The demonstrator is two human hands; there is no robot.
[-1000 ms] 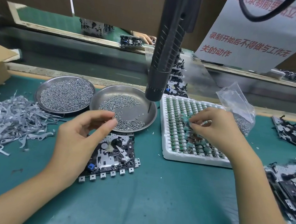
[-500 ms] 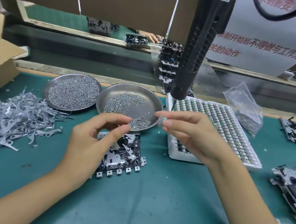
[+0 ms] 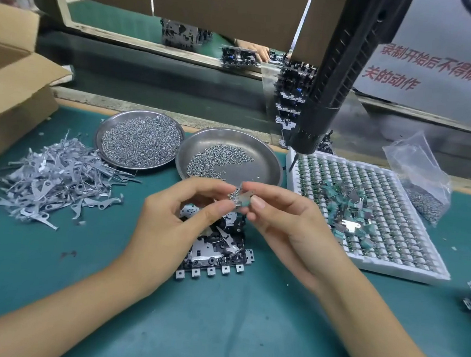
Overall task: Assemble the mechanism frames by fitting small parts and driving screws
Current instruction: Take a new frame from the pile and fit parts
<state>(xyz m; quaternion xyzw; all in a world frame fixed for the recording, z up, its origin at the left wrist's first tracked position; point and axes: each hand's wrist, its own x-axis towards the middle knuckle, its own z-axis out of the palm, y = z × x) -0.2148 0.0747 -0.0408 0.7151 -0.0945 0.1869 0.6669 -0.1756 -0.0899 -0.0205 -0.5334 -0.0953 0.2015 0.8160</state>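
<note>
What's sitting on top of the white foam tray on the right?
The white foam tray holds rows of small green parts in its cells, with a loose heap of teal parts and metal brackets lying on top. The cells under that heap are covered.

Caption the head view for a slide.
Both hands, left and right, pinch a small part above the mechanism frame.
</note>
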